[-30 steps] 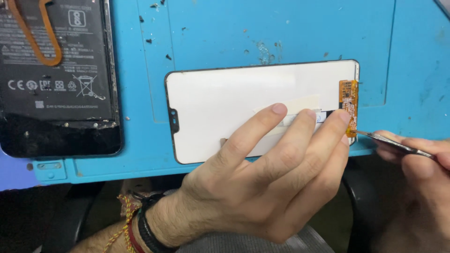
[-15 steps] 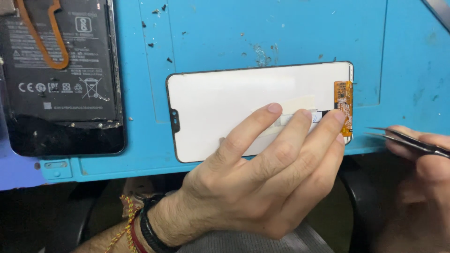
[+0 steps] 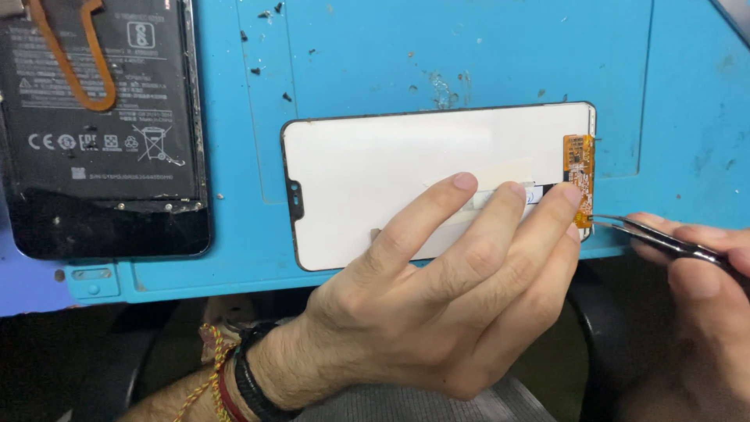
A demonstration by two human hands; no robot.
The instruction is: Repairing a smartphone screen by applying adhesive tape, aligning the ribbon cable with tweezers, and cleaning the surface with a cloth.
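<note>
An open black phone [image 3: 101, 129] lies at the left of the blue mat [image 3: 437, 47]. Near the mat's front edge sits a white screen panel [image 3: 375, 172]. The left hand [image 3: 437, 305] presses it flat with spread fingers. The right hand [image 3: 699, 289] pinches thin tweezers [image 3: 664, 238], their tip touching the panel's orange strip [image 3: 579, 176].

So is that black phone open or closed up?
Open: the phone has no back cover, so its battery and orange ribbon cable show.

Our left hand [image 3: 437, 312] is bare, its wrist wearing a black band [image 3: 251, 383] and red-and-yellow threads [image 3: 219, 367].
</note>
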